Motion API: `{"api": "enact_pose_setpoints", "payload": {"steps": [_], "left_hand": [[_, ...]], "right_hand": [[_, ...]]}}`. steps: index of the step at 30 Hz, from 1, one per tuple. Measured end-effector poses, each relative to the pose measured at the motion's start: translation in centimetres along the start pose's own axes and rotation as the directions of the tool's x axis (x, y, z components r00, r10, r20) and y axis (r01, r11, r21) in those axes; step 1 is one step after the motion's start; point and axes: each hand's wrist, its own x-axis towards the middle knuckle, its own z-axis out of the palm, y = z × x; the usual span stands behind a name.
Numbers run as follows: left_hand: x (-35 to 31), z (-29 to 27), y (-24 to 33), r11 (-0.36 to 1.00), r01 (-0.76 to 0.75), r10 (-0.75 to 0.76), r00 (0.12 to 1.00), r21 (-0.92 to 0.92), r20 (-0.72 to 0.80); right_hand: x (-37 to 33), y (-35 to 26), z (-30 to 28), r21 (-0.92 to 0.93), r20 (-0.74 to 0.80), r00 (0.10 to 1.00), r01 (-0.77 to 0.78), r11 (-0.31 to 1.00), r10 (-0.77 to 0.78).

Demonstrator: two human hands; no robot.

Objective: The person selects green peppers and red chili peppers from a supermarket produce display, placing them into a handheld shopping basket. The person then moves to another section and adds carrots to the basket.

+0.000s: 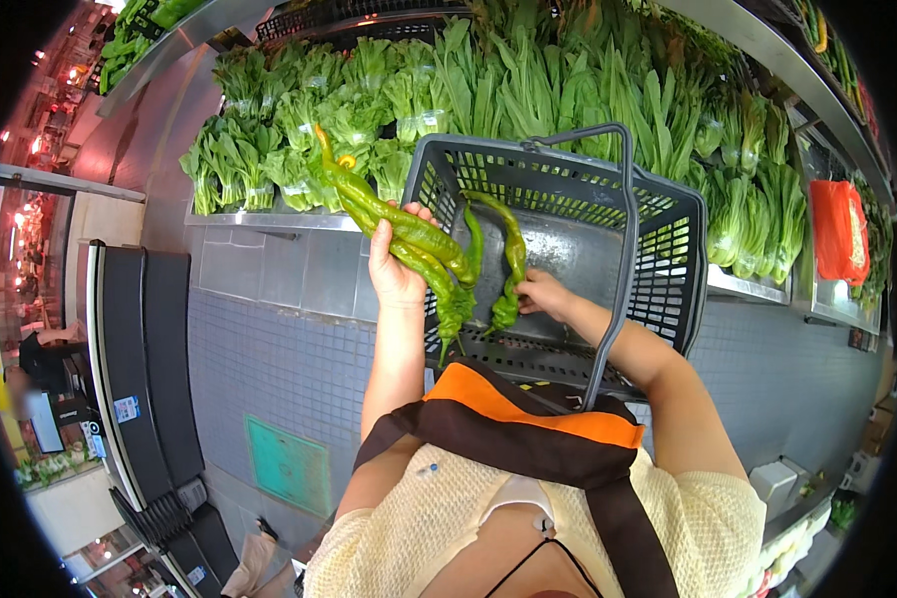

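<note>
Several long green peppers (pixel 406 239) lie bunched in my left hand (pixel 397 267), which is closed around them at the left rim of a dark grey shopping basket (pixel 673 224). Their tips point up and to the left, one of them yellowing, and the stems hang down. Inside the basket's opening, my right hand (pixel 546 295) pinches another long green pepper (pixel 513 249) near its stem end. The basket's handle (pixel 630 209) stands raised and passes over my right forearm. Bare basket floor shows beyond the right hand.
Bundled leafy greens (pixel 339 95) fill the metal-edged shelf behind the basket. A red bag (pixel 839 231) sits at the far right. A black checkout conveyor (pixel 145 369) stands at left, with a person's arm (pixel 60 336) beyond it. A green floor plate (pixel 289 463) lies on the tiles.
</note>
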Motion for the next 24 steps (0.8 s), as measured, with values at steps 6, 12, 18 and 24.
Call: {"api": "enact_pose_setpoints", "payload": {"steps": [6,12,18,24], "left_hand": [[0.2,0.3,-0.4,0.999,0.033,-0.032,0.999,0.035,-0.024],[0.1,0.3,0.1,1.000,-0.009,0.009,1.000,0.022,-0.009],[0.4,-0.4,1.6,0.986,-0.163,0.162,0.986,-0.044,-0.032],[0.5,-0.1,1.2,0.988,-0.151,0.149,0.988,-0.041,-0.040]], "right_hand": [[-4.8,-0.6,0.4,-0.027,0.223,0.891,0.410,0.911,-0.395],[-4.6,-3.4,1.6,-0.002,0.217,0.750,0.640,0.768,-0.625],[-3.8,-6.4,-3.8,-0.786,0.023,0.999,0.033,0.618,-0.025],[-2.9,-6.1,1.1,-0.797,0.130,0.991,0.122,0.591,-0.030]]}}
